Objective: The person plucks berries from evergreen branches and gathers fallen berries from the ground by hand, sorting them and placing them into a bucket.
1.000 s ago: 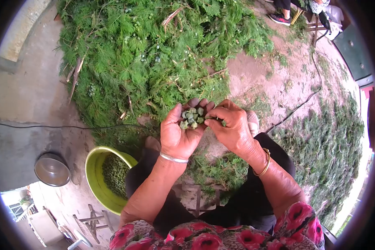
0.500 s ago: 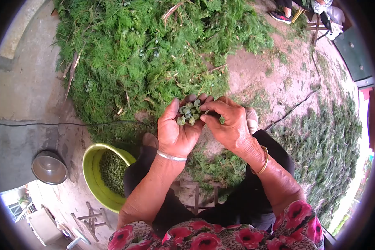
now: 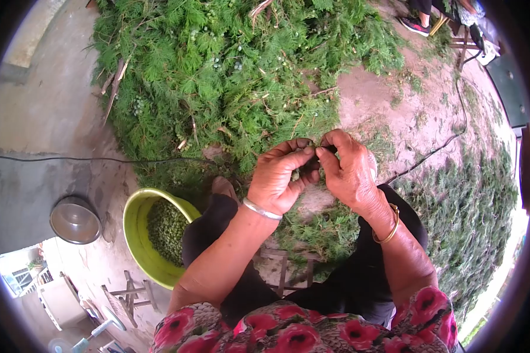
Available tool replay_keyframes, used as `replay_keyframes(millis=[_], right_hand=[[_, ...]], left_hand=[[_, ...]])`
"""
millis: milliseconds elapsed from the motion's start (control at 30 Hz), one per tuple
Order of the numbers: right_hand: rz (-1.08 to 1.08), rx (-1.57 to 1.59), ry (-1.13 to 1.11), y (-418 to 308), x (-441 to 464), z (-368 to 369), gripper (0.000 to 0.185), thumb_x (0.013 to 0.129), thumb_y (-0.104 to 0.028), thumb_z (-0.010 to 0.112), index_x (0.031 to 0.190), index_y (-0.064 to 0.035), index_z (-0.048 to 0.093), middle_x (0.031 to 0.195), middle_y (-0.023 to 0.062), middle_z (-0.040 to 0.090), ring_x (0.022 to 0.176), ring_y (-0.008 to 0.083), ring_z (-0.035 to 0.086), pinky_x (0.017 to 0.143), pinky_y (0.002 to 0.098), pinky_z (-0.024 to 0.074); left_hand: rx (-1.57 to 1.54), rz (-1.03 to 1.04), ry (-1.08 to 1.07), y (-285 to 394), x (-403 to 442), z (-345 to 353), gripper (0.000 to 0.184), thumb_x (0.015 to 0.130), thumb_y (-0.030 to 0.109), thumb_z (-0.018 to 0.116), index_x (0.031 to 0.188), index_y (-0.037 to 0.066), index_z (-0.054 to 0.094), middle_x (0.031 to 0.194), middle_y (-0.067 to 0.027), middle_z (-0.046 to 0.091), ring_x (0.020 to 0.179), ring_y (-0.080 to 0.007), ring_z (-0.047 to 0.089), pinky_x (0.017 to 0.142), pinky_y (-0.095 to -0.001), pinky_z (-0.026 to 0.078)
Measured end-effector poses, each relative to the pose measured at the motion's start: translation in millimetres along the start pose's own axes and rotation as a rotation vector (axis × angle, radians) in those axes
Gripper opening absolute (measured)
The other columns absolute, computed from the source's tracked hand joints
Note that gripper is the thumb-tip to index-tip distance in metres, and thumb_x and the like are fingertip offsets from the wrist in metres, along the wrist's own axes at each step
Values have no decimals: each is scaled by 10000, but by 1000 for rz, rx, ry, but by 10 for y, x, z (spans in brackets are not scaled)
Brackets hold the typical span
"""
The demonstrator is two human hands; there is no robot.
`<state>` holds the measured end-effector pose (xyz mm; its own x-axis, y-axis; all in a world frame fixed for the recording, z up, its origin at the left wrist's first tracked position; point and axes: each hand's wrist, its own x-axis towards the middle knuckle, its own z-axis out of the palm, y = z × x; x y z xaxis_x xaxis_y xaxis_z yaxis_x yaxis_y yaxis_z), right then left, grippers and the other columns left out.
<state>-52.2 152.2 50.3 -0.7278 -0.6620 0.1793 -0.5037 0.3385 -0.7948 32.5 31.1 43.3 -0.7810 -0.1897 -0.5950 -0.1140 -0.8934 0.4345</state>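
My left hand [image 3: 278,178] is curled closed in front of me, with its palm turned inward. A bit of the small green cones [image 3: 295,175] shows between its fingers; most of the handful is hidden. Its thumb and forefinger meet at the tip. Close against them, my right hand [image 3: 350,170] makes a pinch with thumb and forefinger. Whatever lies between those right fingertips is too small to make out. Beyond both hands lies a big heap of green conifer branches [image 3: 218,76], some carrying pale cones.
A yellow-green bucket [image 3: 136,247] partly filled with green cones [image 3: 168,232] stands by my left leg. Further left is a metal bowl [image 3: 75,220]. A black cable [image 3: 100,157] crosses the ground. More cut greenery [image 3: 459,217] lies right. Another person's shoe [image 3: 415,26] shows top right.
My left hand has gone from an open, cupped palm showing the cones to curled fingers around them. My right fingertips have come up to the left fingertips. The whole view has shifted slightly.
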Motion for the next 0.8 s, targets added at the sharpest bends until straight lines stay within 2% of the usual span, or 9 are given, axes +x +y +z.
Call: replay_keyframes(millis=[67,133,167,367,433,533,600,667,800], right_hand=[[-9,20,6,-8,-1,-14,113,776,-16,574,852,22,499,725,215,570,708,427,560,629,441,451],[96,-37,-15,-28,-5,-37,99,775,-66,607,837,-20,545,735,154,604,695,332,612,593,377,466],[96,-35,-15,-7,-2,-35,99,775,-66,607,837,-20,545,735,154,604,695,332,612,593,377,466],[116,135,-62,-27,14,-129,81,781,-19,578,811,50,550,688,166,600,627,279,603,576,355,464],[355,492,-143,11,47,-183,98,779,-31,606,811,58,580,678,90,606,619,161,577,578,291,459],[509,786,-116,119,48,-182,119,773,-43,633,817,60,591,683,44,593,636,99,541,591,253,446],[503,780,-120,136,56,-211,120,757,-38,631,814,60,590,675,44,586,643,85,526,600,240,433],[346,532,-193,149,57,-239,109,730,-12,604,812,59,598,666,34,579,655,71,509,592,242,424],[286,478,-277,69,34,-246,141,703,0,571,823,66,608,662,37,579,657,72,508,593,250,426]], left_hand=[[61,15,40,-16,21,-25,95,809,43,642,891,37,592,811,-44,605,704,-155,590,574,-309,510],[60,11,38,-17,28,-52,92,806,33,641,885,22,594,790,-48,604,659,-154,585,545,-303,503],[96,35,-13,-43,52,-99,78,820,38,624,892,33,594,801,-35,605,689,-146,586,581,-295,496],[199,83,-91,-70,23,-69,77,814,14,601,891,16,596,804,-69,612,706,-160,588,574,-279,482],[243,88,-125,-64,16,-75,83,812,16,603,894,12,597,803,-84,614,700,-167,588,563,-278,480],[-14,-16,-206,39,-12,-78,57,829,68,607,861,24,592,805,-118,598,660,-160,559,525,-257,457],[-132,-9,-289,272,-2,-247,74,832,82,603,877,27,583,791,-110,570,635,-157,529,512,-249,444],[-171,80,-210,595,-176,-396,123,843,98,591,940,25,571,814,-109,544,650,-165,513,507,-250,440],[-92,407,15,1200,-790,-856,135,860,80,553,970,3,534,899,-133,523,715,-195,511,509,-276,459]])
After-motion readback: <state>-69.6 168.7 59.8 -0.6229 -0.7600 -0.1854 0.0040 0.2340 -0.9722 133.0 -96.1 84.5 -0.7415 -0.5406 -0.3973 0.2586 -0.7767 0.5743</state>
